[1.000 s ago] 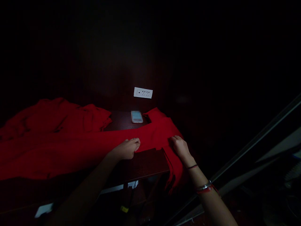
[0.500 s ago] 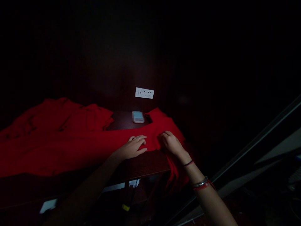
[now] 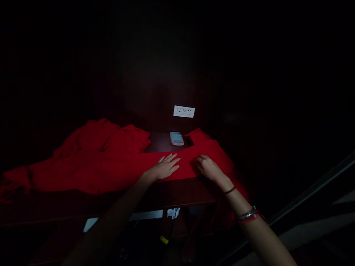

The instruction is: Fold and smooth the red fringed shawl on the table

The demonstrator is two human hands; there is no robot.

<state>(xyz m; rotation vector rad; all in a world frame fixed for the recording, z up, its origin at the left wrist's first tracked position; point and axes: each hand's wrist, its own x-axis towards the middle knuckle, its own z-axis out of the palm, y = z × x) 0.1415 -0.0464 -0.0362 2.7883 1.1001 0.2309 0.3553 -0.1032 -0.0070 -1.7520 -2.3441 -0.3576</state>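
A long red fringed scarf (image 3: 116,171) lies spread in a strip along the dark wooden table (image 3: 177,192). My left hand (image 3: 163,169) rests flat on it, fingers spread and a ring on one of them. To its right, my right hand (image 3: 208,168) is closed with curled fingers against the scarf, seemingly pinching it; the fingertips are partly hidden. The scarf's right end hangs over the table edge in shadow, and tassels show at its left end.
A heap of red cloth (image 3: 102,136) sits behind the strip at left. A phone (image 3: 176,139) with a blurred screen lies at the back, below a white wall socket (image 3: 184,111). Under the table are pale objects (image 3: 146,215) and a small yellow item (image 3: 164,239).
The view has shifted, moving everything rightward. My left fingers have spread flatter on the scarf. The fabric by my right hand looks smoother, and its front edge is straighter.
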